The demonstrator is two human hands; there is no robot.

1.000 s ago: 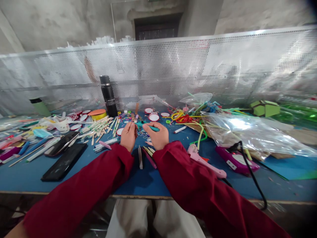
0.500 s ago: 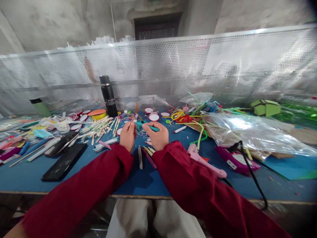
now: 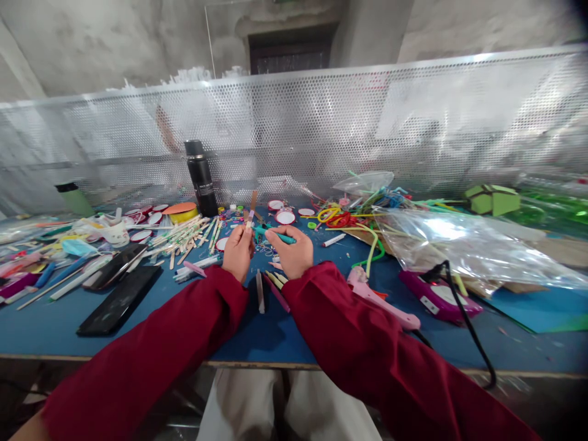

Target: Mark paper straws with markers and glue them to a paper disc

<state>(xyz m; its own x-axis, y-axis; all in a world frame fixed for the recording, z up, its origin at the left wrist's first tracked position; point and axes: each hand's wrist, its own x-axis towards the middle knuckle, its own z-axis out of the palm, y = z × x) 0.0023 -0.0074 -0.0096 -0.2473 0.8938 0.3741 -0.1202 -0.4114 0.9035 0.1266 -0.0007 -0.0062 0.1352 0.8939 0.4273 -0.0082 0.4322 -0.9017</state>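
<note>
Left hand (image 3: 237, 250), centre of frame, red knit sleeve: fingers closed around a thin flat stick (image 3: 250, 213), pale wood with a tinted tip, which stands nearly upright above the knuckles.

Right hand (image 3: 290, 250), just right of it: closed on a teal marker (image 3: 274, 233), a smooth plastic barrel lying almost level with its tip pointing left toward the stick's lower part; whether tip and stick touch cannot be told.

Blue table (image 3: 193, 318), matte surface, worn pale front edge.

Loose sticks (image 3: 272, 283), below the hands, lower centre: several short flat pieces, white, yellow and pink.

Heap of craft sticks (image 3: 186, 236), left of centre: pale wooden slats, some colour-tipped, scattered.

Black bottle (image 3: 201, 179), upper centre-left: tall matte cylinder, upright against the perforated metal screen (image 3: 367, 116).

Two dark phones (image 3: 120, 288), lower left: flat glossy slabs lying side by side.

Round discs (image 3: 285, 217), above the hands: white faces, red rims.

Flexible tubes (image 3: 349, 214), upper centre-right: yellow, red and green, tangled.

Clear plastic bag (image 3: 459, 245), right: crinkled, shiny.

Pink glue gun (image 3: 381, 303), right of the right sleeve, lying flat.

Purple device (image 3: 441, 300), right, with a black cable (image 3: 473, 343) trailing off the table edge.
</note>
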